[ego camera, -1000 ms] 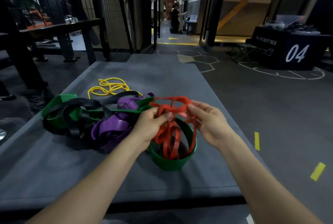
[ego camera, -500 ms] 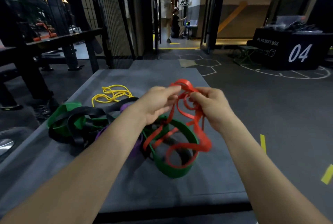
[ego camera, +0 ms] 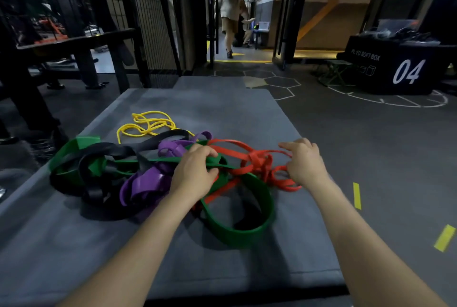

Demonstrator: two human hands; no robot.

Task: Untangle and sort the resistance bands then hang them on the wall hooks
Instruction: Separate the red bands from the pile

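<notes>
A tangle of flat rubber resistance bands lies on a grey padded mat (ego camera: 222, 269) in a dim gym. The thin red rubber band (ego camera: 249, 158), looped and knotted on itself, sits at the right of the pile, threaded through a wide green rubber band (ego camera: 247, 230) whose big loop stands on edge at the near side. To the left lie a wide purple rubber band (ego camera: 146, 183) and a wide black rubber band (ego camera: 99, 158), wound together with more green. A thin yellow rubber band (ego camera: 148, 125) lies in loose coils just beyond the pile, touching its far edge.

The left hand (ego camera: 195, 173) curls its fingers round a green strand in the middle of the tangle. The right hand (ego camera: 303, 163) rests on the red loops with fingers loosely bent; whether it pinches a strand I cannot tell.

Farther off, a person in light clothes (ego camera: 231, 10) stands in a lit corridor, and a black box marked 04 (ego camera: 395, 69) stands on the floor at the right.
</notes>
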